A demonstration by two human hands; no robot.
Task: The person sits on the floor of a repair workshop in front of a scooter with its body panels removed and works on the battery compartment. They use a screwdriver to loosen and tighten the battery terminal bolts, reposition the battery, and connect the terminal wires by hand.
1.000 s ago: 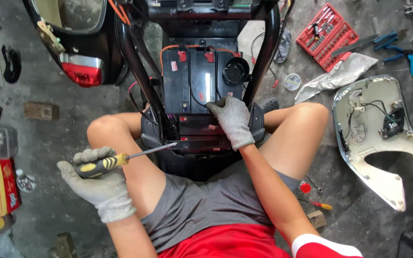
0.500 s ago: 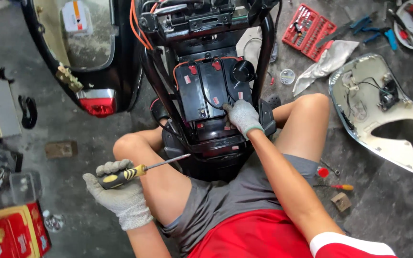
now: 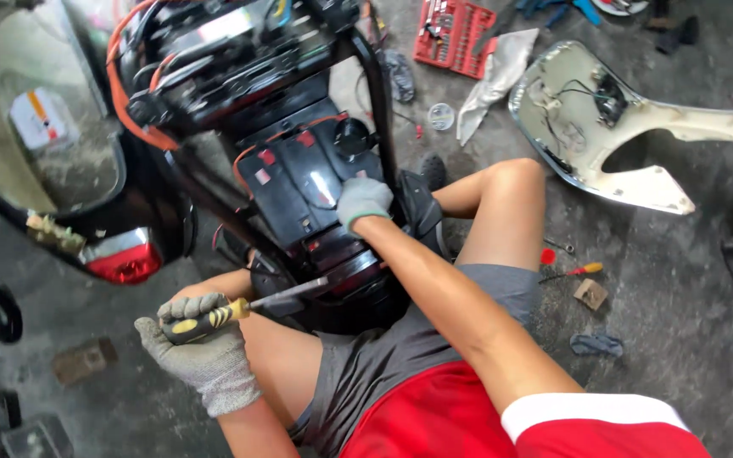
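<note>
Screwdriver, yellow-and-black handled, sits in the gloved left hand, whose grip is closed round the handle; its shaft runs up and to the right, tip at the lower edge of the black scooter compartment between the knees; the gloved right hand rests on that compartment above the tip, fingers curled against it, holding nothing that shows; a white body panel lies well apart on the floor

Even daylight is falling from above, soft shadows only; glare is showing on the black scooter body (glossy plastic); top and left edges are blurring, wide-angle bending visible.
</note>
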